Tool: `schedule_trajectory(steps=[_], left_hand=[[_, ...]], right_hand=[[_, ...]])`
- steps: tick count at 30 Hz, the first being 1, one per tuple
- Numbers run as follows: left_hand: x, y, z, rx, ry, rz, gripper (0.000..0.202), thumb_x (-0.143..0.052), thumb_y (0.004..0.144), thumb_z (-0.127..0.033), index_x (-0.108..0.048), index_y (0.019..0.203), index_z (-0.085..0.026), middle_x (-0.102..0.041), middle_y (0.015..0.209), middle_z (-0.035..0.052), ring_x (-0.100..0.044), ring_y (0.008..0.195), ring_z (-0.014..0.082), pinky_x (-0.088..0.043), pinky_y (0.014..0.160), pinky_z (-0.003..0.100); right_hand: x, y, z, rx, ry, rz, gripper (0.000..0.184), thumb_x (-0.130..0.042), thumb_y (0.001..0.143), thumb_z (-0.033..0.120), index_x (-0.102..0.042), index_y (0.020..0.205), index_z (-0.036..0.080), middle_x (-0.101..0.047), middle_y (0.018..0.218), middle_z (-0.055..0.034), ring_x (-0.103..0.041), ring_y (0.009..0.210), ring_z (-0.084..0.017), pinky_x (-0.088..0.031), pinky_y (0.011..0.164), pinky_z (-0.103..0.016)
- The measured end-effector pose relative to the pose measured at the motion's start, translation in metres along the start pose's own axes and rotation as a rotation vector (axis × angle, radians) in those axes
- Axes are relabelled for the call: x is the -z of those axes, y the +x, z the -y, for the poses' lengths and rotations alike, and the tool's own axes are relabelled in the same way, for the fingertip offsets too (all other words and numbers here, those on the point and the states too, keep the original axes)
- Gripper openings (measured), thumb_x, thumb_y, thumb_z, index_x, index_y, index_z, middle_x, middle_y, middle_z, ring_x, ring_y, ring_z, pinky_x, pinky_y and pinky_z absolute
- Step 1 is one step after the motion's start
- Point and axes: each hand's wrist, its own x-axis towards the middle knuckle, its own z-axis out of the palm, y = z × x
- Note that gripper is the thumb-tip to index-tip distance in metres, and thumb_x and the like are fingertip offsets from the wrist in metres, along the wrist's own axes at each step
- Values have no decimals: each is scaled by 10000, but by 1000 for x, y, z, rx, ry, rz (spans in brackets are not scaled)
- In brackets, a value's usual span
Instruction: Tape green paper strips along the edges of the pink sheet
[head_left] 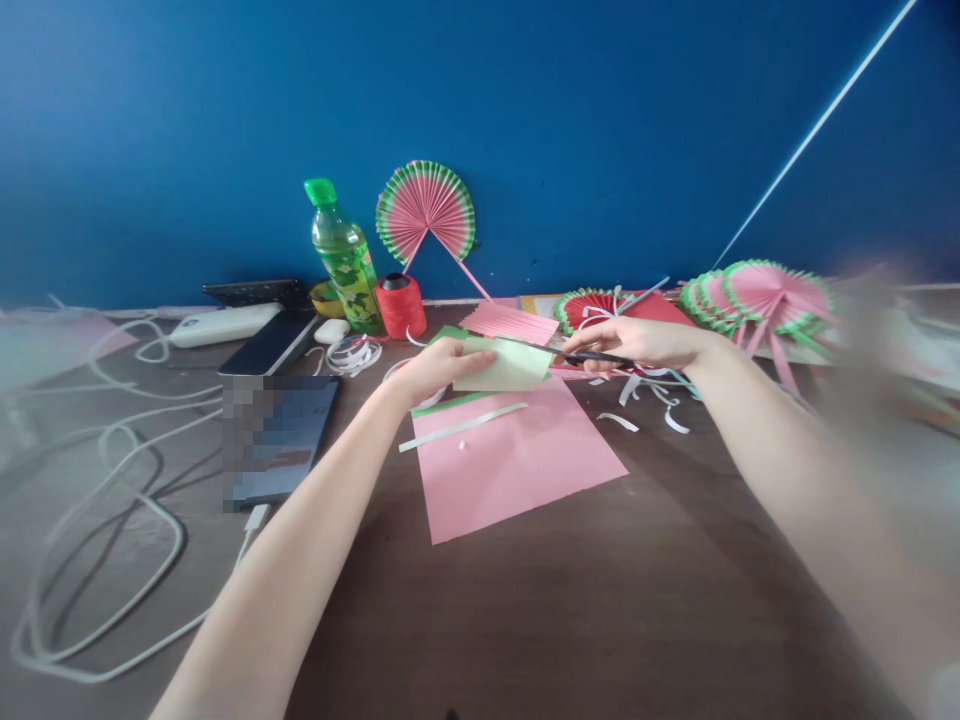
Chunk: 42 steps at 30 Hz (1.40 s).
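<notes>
My left hand (439, 366) is closed on a pale green sheet of paper (504, 366), held just above the brown table (570, 600). My right hand (637, 342) grips a pair of scissors (577, 354) whose blades reach into the top edge of that paper. Under both hands lies a pink sheet (510, 460) with a thin pale green strip (461, 427) across its upper left part.
Against the blue wall stand a green bottle (343, 258), a red spool of thread (400, 304) and a watermelon paper fan (426, 212). More fans (757, 295) lie at the right. A tablet (276, 440), a phone (270, 342), a power strip (223, 324) and white cables (97, 560) fill the left.
</notes>
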Motion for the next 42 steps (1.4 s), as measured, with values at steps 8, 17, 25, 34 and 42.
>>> schedule_trajectory(steps=[8,17,25,34,42], left_hand=[[0,0,0,-4,14,-10,338,-661,679,-472,-665,703,-135,-655,751,39,-560,684,145,-413,639,259],[0,2,2,-4,2,-2,368,-671,659,-481,-680,756,-126,-670,779,60,-585,730,174,-442,675,280],[0,0,0,-2,18,-10,339,-671,663,-472,-673,710,-137,-664,762,39,-571,694,151,-423,651,259],[0,2,3,-3,-40,18,327,-683,656,-461,-689,753,-149,-683,833,59,-584,739,162,-437,658,255],[1,4,6,11,-24,19,376,-673,658,-462,-690,837,-131,-682,855,69,-605,785,193,-448,710,289]], right_hand=[[0,0,-1,-11,5,2,384,-577,762,372,-637,1122,254,-651,887,-34,-562,654,-125,-433,619,-285],[-1,0,1,-28,13,-5,373,-575,755,354,-648,1108,259,-660,884,-30,-562,649,-125,-433,635,-288],[-2,-1,2,-48,24,-8,364,-580,747,356,-650,1094,271,-654,881,-24,-551,641,-120,-435,625,-287],[-1,0,0,-59,23,-10,351,-590,747,352,-657,1085,284,-657,871,-19,-545,640,-122,-426,615,-282],[-2,0,1,-65,20,1,371,-588,733,377,-657,1085,287,-650,842,-17,-537,618,-114,-435,604,-276]])
